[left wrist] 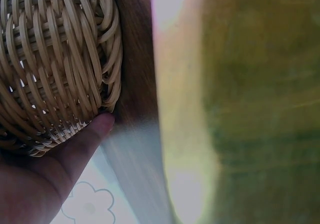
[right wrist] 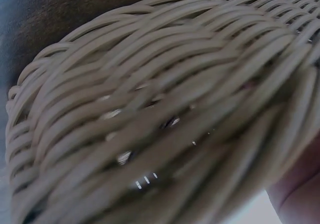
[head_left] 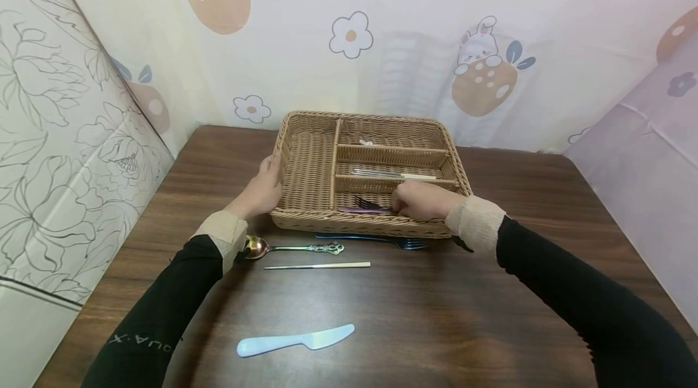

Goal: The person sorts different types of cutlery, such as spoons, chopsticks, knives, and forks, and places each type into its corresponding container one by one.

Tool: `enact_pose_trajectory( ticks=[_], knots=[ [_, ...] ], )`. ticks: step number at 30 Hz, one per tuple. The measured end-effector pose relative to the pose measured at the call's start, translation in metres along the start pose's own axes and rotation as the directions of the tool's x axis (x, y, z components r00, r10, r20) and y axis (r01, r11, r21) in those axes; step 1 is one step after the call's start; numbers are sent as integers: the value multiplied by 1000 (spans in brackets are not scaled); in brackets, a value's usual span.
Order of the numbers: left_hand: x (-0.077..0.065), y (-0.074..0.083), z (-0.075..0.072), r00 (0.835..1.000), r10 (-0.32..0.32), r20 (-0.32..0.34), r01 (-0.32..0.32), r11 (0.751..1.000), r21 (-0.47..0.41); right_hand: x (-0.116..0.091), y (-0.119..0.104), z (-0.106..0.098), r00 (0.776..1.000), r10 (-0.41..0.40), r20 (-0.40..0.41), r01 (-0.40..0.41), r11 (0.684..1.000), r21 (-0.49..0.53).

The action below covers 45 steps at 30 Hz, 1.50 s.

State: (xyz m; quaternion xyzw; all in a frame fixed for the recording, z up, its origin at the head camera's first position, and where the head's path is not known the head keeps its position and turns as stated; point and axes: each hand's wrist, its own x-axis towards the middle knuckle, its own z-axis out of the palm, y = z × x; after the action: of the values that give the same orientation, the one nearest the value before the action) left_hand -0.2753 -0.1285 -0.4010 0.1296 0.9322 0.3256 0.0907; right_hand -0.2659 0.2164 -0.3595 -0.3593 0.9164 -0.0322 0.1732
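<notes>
A wicker basket [head_left: 305, 163] with compartments stands at the back of the table. My left hand [head_left: 262, 188] holds its left side; in the left wrist view a digit lies along the woven wall [left wrist: 55, 59]. My right hand [head_left: 422, 199] reaches into the front right compartment with bent fingers. Beside those fingers lie a dark fork [head_left: 368, 202] and a purple utensil handle [head_left: 357, 210], both running toward the hand. The fingertips are hidden, so I cannot tell whether they grip the fork. In the right wrist view the basket's wall [right wrist: 150, 84] hides most of the hand.
The middle compartment contains slim cutlery with a pale handle [head_left: 417, 176]; a small white item [head_left: 366, 142] lies in the back one. In front of the basket are a blue fork [head_left: 409, 244], a golden spoon [head_left: 259, 247], a chopstick-like stick [head_left: 322, 265] and a light-blue knife [head_left: 297, 341].
</notes>
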Motion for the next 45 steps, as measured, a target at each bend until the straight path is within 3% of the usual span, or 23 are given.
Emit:
enact_pose_trajectory(
  ticks=[21, 31, 39, 45],
  knots=[
    [-3, 3, -3, 1000, 1, -1, -1, 1000, -8, 9, 0, 1, 999, -5, 35, 5, 1000, 9],
    [-3, 2, -2, 1000, 6, 3, -6, 1000, 1, 5, -3, -3, 996, 35, 79, -36, 999, 11],
    [-4, 2, -2, 1000, 8, 8, -8, 1000, -1, -3, -5, -11, 1000, 16, -25, -16, 1000, 6],
    [-4, 3, -3, 1000, 9, 3, -9, 1000, 8, -9, -19, -22, 992, -3, -127, 0, 1000, -28]
  ],
)
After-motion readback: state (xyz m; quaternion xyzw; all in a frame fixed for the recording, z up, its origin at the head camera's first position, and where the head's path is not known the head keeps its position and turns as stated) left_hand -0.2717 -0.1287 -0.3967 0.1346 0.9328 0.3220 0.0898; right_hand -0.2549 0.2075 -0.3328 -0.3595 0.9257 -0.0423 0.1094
